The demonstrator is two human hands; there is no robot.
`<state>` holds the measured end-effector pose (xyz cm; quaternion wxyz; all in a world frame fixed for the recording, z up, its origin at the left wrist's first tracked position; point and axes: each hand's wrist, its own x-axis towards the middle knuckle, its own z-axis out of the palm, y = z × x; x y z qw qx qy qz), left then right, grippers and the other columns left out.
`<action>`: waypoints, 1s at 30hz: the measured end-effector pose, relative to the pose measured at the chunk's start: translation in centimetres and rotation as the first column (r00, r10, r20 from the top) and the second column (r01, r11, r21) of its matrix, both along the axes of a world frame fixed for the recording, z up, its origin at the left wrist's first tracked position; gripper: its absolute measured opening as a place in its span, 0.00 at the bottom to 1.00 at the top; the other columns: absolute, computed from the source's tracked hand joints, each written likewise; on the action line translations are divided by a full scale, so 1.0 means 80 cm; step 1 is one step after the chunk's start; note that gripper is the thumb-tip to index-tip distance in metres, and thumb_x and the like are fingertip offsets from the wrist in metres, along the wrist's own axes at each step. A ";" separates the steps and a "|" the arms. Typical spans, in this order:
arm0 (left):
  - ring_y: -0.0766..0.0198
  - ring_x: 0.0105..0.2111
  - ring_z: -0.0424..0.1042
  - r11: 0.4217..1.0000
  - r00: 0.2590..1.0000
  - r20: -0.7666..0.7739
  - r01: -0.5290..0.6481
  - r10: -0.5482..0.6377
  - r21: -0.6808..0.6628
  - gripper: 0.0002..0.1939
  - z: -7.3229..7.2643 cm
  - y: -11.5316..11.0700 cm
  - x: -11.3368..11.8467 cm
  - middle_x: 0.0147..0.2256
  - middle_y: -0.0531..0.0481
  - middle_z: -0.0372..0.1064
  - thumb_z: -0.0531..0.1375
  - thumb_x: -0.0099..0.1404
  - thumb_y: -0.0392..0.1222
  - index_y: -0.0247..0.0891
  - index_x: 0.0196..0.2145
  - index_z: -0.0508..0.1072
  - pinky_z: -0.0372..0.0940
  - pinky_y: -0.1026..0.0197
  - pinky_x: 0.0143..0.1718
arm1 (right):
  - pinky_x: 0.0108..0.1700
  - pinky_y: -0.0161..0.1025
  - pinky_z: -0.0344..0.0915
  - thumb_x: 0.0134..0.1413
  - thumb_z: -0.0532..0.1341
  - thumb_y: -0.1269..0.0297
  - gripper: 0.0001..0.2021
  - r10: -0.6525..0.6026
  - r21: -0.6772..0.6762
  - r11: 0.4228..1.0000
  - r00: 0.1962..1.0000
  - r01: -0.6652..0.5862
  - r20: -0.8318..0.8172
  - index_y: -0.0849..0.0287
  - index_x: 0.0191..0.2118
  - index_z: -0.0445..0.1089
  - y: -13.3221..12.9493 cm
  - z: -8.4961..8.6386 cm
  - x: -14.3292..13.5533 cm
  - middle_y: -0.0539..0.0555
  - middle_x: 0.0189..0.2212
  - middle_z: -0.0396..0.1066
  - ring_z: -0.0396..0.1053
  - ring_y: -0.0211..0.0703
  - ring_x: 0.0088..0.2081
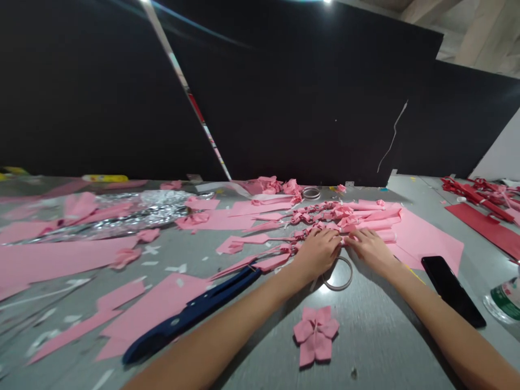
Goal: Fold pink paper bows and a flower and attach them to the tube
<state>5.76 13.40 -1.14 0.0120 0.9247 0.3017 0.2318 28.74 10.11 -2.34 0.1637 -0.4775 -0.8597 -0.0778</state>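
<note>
My left hand [319, 250] and my right hand [370, 248] are close together at the near edge of a bunch of pink paper flower strands [300, 216]. Fingers of both hands are curled down on one pink paper strand, and their tips hide part of it. Rolled pink paper lies just beyond my right hand, on a large pink sheet [430, 235]. A thin tape roll [339, 288] lies flat beside my left hand. Nearer to me, a folded pink paper flower [316, 337] rests alone on the grey table [385, 346].
A dark blue long-handled tool [195, 310] lies left of my left forearm. To the right are a black phone [453, 292], a bottle [506, 298] and red paper [487, 230]. Silver foil [162, 208] and pink scraps cover the left side. A black panel [284, 97] stands behind.
</note>
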 end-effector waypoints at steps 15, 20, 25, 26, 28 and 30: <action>0.50 0.52 0.76 0.996 1.000 0.005 -0.011 0.010 0.090 0.09 -0.024 0.001 -0.005 0.50 0.42 0.80 0.57 0.78 0.37 0.37 0.50 0.77 0.60 0.46 0.56 | 0.58 0.56 0.70 0.70 0.62 0.69 0.15 -0.058 0.050 0.996 0.963 0.074 -0.262 0.58 0.59 0.76 -0.003 -0.026 -0.006 0.64 0.52 0.81 0.76 0.58 0.54; 0.49 0.49 0.75 0.991 0.998 0.027 -0.059 0.056 0.124 0.10 -0.019 -0.006 -0.006 0.48 0.41 0.80 0.55 0.80 0.38 0.37 0.47 0.76 0.58 0.45 0.55 | 0.58 0.55 0.69 0.68 0.63 0.72 0.13 -0.004 0.034 0.999 0.965 0.013 -0.264 0.56 0.55 0.77 -0.007 -0.022 -0.008 0.61 0.49 0.82 0.77 0.57 0.51; 0.48 0.49 0.75 0.987 0.997 0.014 -0.072 0.071 0.143 0.12 -0.020 -0.007 -0.005 0.48 0.40 0.80 0.53 0.81 0.39 0.36 0.48 0.76 0.57 0.43 0.57 | 0.61 0.56 0.66 0.67 0.62 0.74 0.15 0.043 0.037 0.999 0.967 -0.035 -0.252 0.56 0.56 0.77 -0.012 -0.016 -0.012 0.60 0.51 0.82 0.76 0.56 0.52; 0.48 0.49 0.75 0.987 0.998 0.008 -0.070 0.069 0.143 0.12 -0.020 -0.007 -0.005 0.47 0.40 0.80 0.53 0.81 0.38 0.36 0.47 0.77 0.57 0.42 0.56 | 0.61 0.56 0.66 0.67 0.62 0.75 0.15 0.049 0.035 0.999 0.968 -0.042 -0.248 0.56 0.56 0.77 -0.013 -0.015 -0.013 0.60 0.51 0.82 0.76 0.57 0.52; 0.48 0.48 0.75 0.987 0.997 -0.002 -0.070 0.071 0.142 0.10 -0.021 -0.006 -0.005 0.45 0.41 0.80 0.55 0.79 0.37 0.36 0.44 0.76 0.57 0.42 0.56 | 0.60 0.55 0.66 0.67 0.63 0.73 0.14 0.052 0.033 0.998 0.968 -0.045 -0.246 0.57 0.56 0.76 -0.015 -0.013 -0.014 0.61 0.51 0.82 0.76 0.57 0.51; 0.48 0.48 0.75 0.987 0.997 -0.005 -0.079 0.081 0.143 0.09 -0.020 -0.007 -0.005 0.45 0.41 0.80 0.56 0.78 0.36 0.36 0.44 0.76 0.57 0.42 0.56 | 0.59 0.55 0.66 0.68 0.63 0.71 0.13 0.044 0.030 0.999 0.968 -0.038 -0.248 0.57 0.55 0.76 -0.016 -0.012 -0.015 0.61 0.51 0.82 0.76 0.58 0.51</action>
